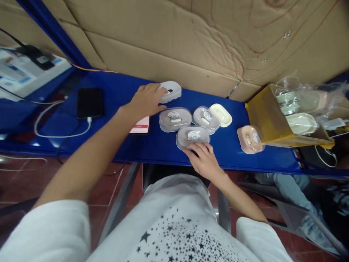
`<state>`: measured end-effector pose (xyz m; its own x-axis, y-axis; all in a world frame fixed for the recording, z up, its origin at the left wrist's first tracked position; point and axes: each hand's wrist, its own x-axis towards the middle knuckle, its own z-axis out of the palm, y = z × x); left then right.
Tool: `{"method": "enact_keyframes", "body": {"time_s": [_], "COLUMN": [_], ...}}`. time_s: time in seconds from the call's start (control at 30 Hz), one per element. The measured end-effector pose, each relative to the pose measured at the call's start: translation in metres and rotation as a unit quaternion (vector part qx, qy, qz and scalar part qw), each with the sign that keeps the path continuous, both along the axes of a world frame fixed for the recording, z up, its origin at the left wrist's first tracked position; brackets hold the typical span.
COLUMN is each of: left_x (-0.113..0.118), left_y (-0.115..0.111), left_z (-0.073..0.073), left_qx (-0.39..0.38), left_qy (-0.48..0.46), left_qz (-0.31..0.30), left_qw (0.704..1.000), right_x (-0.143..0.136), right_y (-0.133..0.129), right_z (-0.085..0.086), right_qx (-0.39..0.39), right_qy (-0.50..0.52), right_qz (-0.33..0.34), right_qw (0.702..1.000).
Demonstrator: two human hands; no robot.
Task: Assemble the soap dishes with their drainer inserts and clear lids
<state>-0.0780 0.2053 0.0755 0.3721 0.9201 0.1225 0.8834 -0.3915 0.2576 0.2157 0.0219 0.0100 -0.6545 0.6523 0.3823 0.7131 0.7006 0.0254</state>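
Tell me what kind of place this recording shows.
Probably a small packing or assembly bench: a blue table against cardboard sheets, several identical clear-lidded cases, and a yellow box of bagged ones.

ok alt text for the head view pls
Left hand rests on a white case at the back of a blue table; right hand touches the nearest of three clear cases. A phone lies left, a yellow box right.

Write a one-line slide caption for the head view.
Left hand on a white case, right hand at a clear-lidded case, on a blue bench.
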Motion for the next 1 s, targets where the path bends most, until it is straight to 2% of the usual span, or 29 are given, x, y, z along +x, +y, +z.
{"method": "enact_keyframes", "body": {"time_s": [0.07, 0.13, 0.2, 0.33, 0.4, 0.5, 0.57, 0.63, 0.7, 0.8, 0.9, 1.0], "left_x": [-0.002, -0.007, -0.013, -0.029, -0.034, -0.028, -0.015, 0.004, 0.021, 0.033, 0.024, 0.009], "left_y": [0.021, 0.030, 0.031, 0.020, 0.002, -0.047, -0.089, -0.129, -0.160, -0.188, -0.200, -0.204], "left_z": [-0.004, -0.011, -0.019, -0.027, -0.024, -0.015, -0.011, -0.013, -0.022, -0.044, -0.066, -0.080], "left_qx": [-0.021, -0.019, 0.000, 0.048, 0.071, 0.106, 0.129, 0.140, 0.115, 0.080, 0.081, 0.103], "left_qy": [0.009, -0.007, -0.041, -0.105, -0.133, -0.221, -0.276, -0.282, -0.266, -0.226, -0.182, -0.130], "left_qz": [0.001, 0.006, 0.018, 0.045, 0.064, 0.072, 0.049, -0.008, -0.078, -0.147, -0.155, -0.146], "left_qw": [1.000, 1.000, 0.999, 0.992, 0.987, 0.967, 0.951, 0.949, 0.954, 0.960, 0.968, 0.975], "right_x": [-0.008, -0.013, -0.014, -0.014, -0.015, -0.017, -0.021, -0.026, -0.031, -0.030, -0.017, 0.002], "right_y": [0.005, 0.009, 0.009, 0.004, 0.002, -0.001, -0.001, -0.002, -0.005, -0.012, -0.021, -0.029], "right_z": [0.008, 0.012, 0.013, 0.010, 0.010, 0.012, 0.013, 0.012, 0.009, 0.002, -0.005, -0.014], "right_qx": [-0.024, -0.037, -0.046, -0.058, -0.059, -0.069, -0.078, -0.075, -0.053, -0.027, -0.039, -0.046], "right_qy": [-0.014, -0.028, -0.037, -0.025, 0.000, 0.093, 0.177, 0.247, 0.304, 0.339, 0.301, 0.254], "right_qz": [-0.031, -0.060, -0.072, -0.044, -0.029, -0.010, -0.004, -0.007, -0.030, -0.082, -0.092, -0.094], "right_qw": [0.999, 0.997, 0.996, 0.997, 0.998, 0.993, 0.981, 0.966, 0.951, 0.937, 0.948, 0.962]}}
